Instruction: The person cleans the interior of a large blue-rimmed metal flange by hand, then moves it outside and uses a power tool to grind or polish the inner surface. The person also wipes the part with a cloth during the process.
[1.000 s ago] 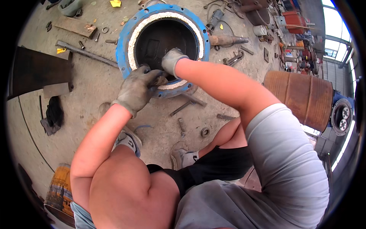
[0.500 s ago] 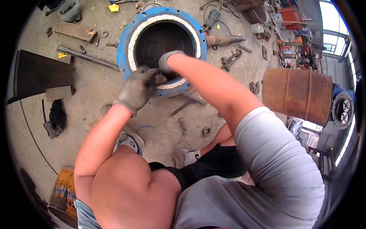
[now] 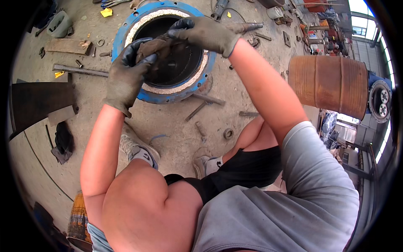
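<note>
Directly between left hand (image 3: 124, 78) and right hand (image 3: 211, 34), brown rag (image 3: 154, 49) in both grasps.

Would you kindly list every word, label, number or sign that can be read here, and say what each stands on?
None can be read with certainty.
Left sock: a small dark mark, too small to make out.
Right sock: a small dark mark, likewise too small.
Yellow drum: dark markings, too blurred to read.
Blue ring: no lettering visible.

A wooden board (image 3: 68, 46) lies near a yellow scrap (image 3: 59, 74).
</note>
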`<action>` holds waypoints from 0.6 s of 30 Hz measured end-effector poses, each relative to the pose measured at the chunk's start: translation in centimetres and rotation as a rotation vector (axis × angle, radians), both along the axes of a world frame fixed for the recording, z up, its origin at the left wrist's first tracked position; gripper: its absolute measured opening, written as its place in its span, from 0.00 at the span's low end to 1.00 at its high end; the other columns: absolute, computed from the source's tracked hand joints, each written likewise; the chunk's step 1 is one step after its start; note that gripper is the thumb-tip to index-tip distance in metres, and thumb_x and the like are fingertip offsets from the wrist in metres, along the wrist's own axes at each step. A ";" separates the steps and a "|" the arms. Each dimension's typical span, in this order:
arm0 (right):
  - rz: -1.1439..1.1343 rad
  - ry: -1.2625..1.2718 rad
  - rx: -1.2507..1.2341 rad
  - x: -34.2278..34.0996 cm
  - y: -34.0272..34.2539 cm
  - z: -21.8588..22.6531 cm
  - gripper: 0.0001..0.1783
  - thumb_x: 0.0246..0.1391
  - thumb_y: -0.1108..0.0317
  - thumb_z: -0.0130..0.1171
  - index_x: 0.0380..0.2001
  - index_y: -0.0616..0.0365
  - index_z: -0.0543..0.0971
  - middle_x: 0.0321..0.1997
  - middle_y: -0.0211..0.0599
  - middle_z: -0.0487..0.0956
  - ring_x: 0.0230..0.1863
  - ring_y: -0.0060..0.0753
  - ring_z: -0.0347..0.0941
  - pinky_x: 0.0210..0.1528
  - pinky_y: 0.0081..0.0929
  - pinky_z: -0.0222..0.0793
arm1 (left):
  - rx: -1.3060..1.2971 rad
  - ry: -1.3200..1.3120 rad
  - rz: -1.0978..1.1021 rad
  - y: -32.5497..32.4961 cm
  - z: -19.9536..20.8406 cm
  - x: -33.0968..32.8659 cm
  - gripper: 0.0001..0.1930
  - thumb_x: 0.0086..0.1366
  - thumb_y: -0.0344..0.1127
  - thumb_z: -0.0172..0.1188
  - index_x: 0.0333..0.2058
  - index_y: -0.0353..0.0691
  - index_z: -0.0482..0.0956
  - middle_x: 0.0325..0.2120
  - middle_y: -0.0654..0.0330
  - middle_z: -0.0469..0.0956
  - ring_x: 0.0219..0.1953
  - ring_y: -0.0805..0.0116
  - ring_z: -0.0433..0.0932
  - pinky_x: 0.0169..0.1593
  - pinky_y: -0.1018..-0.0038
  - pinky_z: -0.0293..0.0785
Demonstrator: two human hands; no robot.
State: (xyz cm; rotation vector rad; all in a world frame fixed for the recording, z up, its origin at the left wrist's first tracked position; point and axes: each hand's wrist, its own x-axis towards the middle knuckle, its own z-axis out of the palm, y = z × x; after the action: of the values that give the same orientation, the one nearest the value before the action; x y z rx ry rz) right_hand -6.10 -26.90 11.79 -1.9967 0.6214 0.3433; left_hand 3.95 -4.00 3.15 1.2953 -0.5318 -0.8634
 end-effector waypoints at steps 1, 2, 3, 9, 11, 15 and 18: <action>-0.094 -0.018 0.094 -0.4 0.9 -0.4 0.29 0.68 0.44 0.63 0.55 0.60 0.82 0.50 0.40 0.86 0.49 0.31 0.85 0.51 0.30 0.81 | -0.051 0.018 -0.014 -0.3 0.2 0.1 0.23 0.71 0.28 0.67 0.64 0.38 0.78 0.53 0.59 0.84 0.51 0.74 0.81 0.57 0.75 0.80; -0.184 -0.037 0.191 -0.7 1.9 -1.2 0.31 0.68 0.42 0.64 0.57 0.59 0.81 0.53 0.39 0.85 0.52 0.32 0.83 0.50 0.32 0.81 | 0.018 0.021 -0.051 -0.2 0.9 -0.4 0.26 0.71 0.29 0.67 0.66 0.39 0.76 0.56 0.58 0.83 0.53 0.74 0.81 0.59 0.74 0.79; -0.302 -0.084 0.419 -1.1 3.1 -3.0 0.29 0.69 0.44 0.63 0.57 0.60 0.81 0.52 0.40 0.85 0.51 0.32 0.83 0.50 0.31 0.80 | 0.085 0.019 -0.090 -0.1 1.8 -1.1 0.28 0.71 0.29 0.67 0.68 0.40 0.74 0.58 0.57 0.81 0.55 0.73 0.80 0.61 0.74 0.78; -0.685 -0.190 0.665 -2.1 3.4 -12.8 0.21 0.72 0.55 0.59 0.55 0.62 0.81 0.52 0.43 0.84 0.52 0.37 0.82 0.54 0.31 0.79 | 0.239 -0.263 -0.067 2.0 1.3 -1.9 0.31 0.73 0.35 0.66 0.72 0.39 0.68 0.65 0.49 0.75 0.67 0.62 0.74 0.69 0.66 0.70; -0.595 -0.211 0.676 -0.1 2.7 -12.2 0.26 0.69 0.55 0.61 0.60 0.65 0.78 0.60 0.49 0.82 0.59 0.46 0.81 0.60 0.34 0.78 | 0.195 -0.115 0.167 4.2 4.7 0.7 0.30 0.75 0.38 0.64 0.71 0.36 0.69 0.66 0.49 0.74 0.66 0.61 0.75 0.68 0.65 0.71; -0.324 -0.010 -0.536 2.0 2.3 -15.1 0.46 0.60 0.45 0.68 0.72 0.60 0.66 0.77 0.57 0.63 0.74 0.64 0.65 0.72 0.46 0.68 | 0.028 -0.236 0.449 8.1 4.6 4.9 0.24 0.79 0.34 0.57 0.68 0.29 0.70 0.66 0.51 0.74 0.66 0.61 0.75 0.70 0.63 0.72; -0.167 0.123 -0.774 3.8 3.6 -18.3 0.47 0.57 0.46 0.70 0.73 0.55 0.66 0.78 0.59 0.59 0.78 0.71 0.57 0.73 0.60 0.65 | 0.044 -0.198 0.500 10.7 5.2 3.9 0.22 0.80 0.33 0.56 0.67 0.29 0.71 0.64 0.50 0.75 0.64 0.60 0.77 0.68 0.62 0.73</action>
State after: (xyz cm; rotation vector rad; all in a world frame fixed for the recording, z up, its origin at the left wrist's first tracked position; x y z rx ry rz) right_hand -2.27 -23.29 -6.54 -2.6384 1.1136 0.1256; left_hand 7.86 6.70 8.32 1.4775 -0.3188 -0.3347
